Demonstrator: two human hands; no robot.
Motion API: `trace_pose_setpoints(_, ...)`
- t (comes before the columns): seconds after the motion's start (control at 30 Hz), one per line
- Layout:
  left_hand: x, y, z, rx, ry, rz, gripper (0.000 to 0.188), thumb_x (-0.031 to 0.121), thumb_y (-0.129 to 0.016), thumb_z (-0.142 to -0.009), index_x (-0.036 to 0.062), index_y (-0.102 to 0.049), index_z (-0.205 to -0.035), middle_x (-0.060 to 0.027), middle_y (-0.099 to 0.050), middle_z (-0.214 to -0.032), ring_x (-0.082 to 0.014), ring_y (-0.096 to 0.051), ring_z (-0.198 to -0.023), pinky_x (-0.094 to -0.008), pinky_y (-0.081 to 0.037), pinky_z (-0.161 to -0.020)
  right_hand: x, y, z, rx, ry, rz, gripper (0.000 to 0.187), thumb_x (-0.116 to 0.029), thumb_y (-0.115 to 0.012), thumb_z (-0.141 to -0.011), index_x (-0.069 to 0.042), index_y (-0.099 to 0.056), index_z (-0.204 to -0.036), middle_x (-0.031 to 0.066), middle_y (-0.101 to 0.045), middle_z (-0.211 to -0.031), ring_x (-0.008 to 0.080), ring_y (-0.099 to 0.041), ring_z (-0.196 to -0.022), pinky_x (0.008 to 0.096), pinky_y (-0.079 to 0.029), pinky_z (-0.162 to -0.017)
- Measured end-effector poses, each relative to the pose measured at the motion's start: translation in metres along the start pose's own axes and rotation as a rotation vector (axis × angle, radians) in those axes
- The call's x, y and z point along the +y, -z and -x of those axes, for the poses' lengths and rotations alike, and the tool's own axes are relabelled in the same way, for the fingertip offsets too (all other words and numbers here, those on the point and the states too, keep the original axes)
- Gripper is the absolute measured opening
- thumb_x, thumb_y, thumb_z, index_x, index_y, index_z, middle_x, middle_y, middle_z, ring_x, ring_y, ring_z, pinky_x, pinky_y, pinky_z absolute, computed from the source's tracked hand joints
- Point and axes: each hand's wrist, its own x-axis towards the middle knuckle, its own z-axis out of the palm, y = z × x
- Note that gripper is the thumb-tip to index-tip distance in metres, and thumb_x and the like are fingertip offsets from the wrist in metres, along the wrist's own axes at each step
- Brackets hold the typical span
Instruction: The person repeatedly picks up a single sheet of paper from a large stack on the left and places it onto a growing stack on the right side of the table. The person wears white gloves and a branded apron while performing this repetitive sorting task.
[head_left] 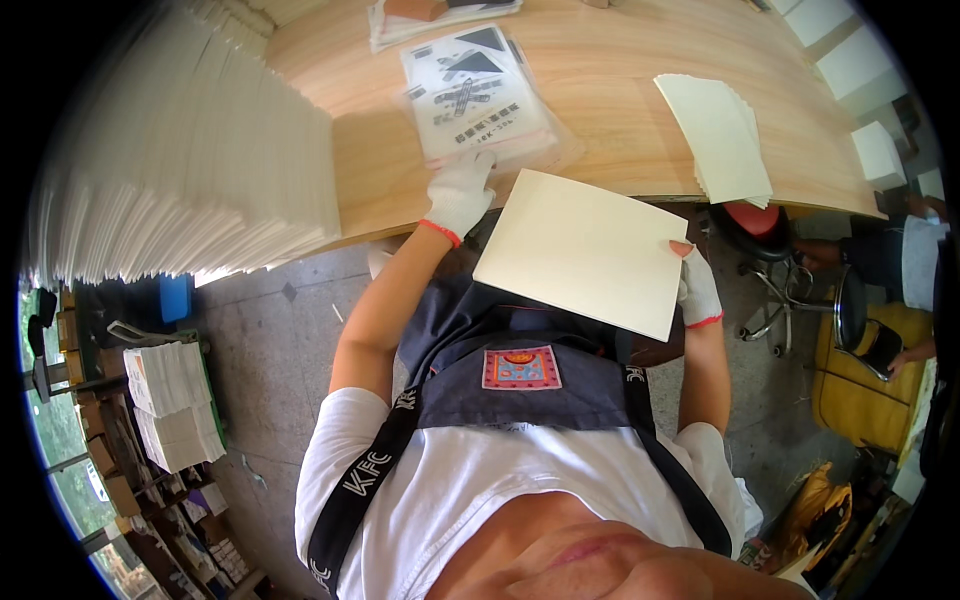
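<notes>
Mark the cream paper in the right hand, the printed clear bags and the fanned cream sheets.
Cream paper (585,255): head view, middle of its face.
Printed clear bags (472,100): head view, top bag's printed side.
Fanned cream sheets (713,140): head view, top sheet's middle.

A broad, pale wood-grain table (600,70) spans the far side, its surface catching a soft sheen. Beyond its near edge spreads a grey, speckled floor (270,350) crossed by thin joints. On the right stand a round stool with a black-and-red seat (752,218) and a black padded chair (850,308), above shiny metal legs with casters. At left, daylight enters a multi-paned window (62,430) showing greenery, beside dark, cluttered shelving (165,535) at the near left.
</notes>
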Motion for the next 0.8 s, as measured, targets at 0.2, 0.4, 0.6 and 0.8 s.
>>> trace_pose_setpoints(0.2,-0.01,0.006,0.023,0.192,0.086,0.021,0.023,0.007,-0.059,-0.067,0.0143,-0.058,-0.089,-0.0055,-0.058,-0.095,-0.0275,-0.055,-0.093,-0.04,-0.048,-0.071,0.013,0.009,-0.014,-0.224,0.055,-0.166,0.041,-0.022,-0.051,-0.087,0.001,-0.047,-0.12,0.013,-0.064,-0.097,0.0114,-0.053,-0.045,0.0219,-0.048,-0.044)
trace_pose_setpoints(0.4,-0.017,0.018,0.02,0.173,0.182,0.545,0.023,-0.003,-0.05,-0.074,0.0088,-0.06,-0.091,-0.0071,-0.059,-0.082,-0.0239,-0.06,-0.074,-0.0345,-0.048,-0.064,0.027,-0.014,-0.009,-0.096,0.061,-0.288,0.042,-0.021,-0.052,-0.088,-0.003,-0.046,-0.125,0.0119,-0.058,-0.115,0.0231,-0.061,-0.099,0.0337,-0.054,-0.078)
trace_pose_setpoints(0.6,-0.014,0.022,0.022,0.304,0.037,0.484,0.033,-0.009,-0.047,-0.071,0.0096,-0.061,-0.095,-0.0073,-0.055,-0.078,-0.0212,-0.057,-0.063,-0.0297,-0.046,-0.057,0.049,-0.026,-0.013,-0.063,0.14,-0.283,0.041,-0.018,-0.052,-0.088,-0.002,-0.045,-0.125,0.0126,-0.056,-0.118,0.0231,-0.058,-0.105,0.0332,-0.051,-0.084)
trace_pose_setpoints(0.8,-0.007,0.001,0.049,0.557,0.02,0.325,0.036,-0.009,-0.05,-0.069,0.0116,-0.063,-0.096,-0.0064,-0.054,-0.079,-0.0219,-0.054,-0.062,-0.0314,-0.044,-0.057,0.061,-0.044,0.0,-0.022,0.143,-0.296,0.038,-0.015,-0.05,-0.089,-0.001,-0.045,-0.125,0.0126,-0.055,-0.119,0.024,-0.057,-0.107,0.0349,-0.05,-0.087)
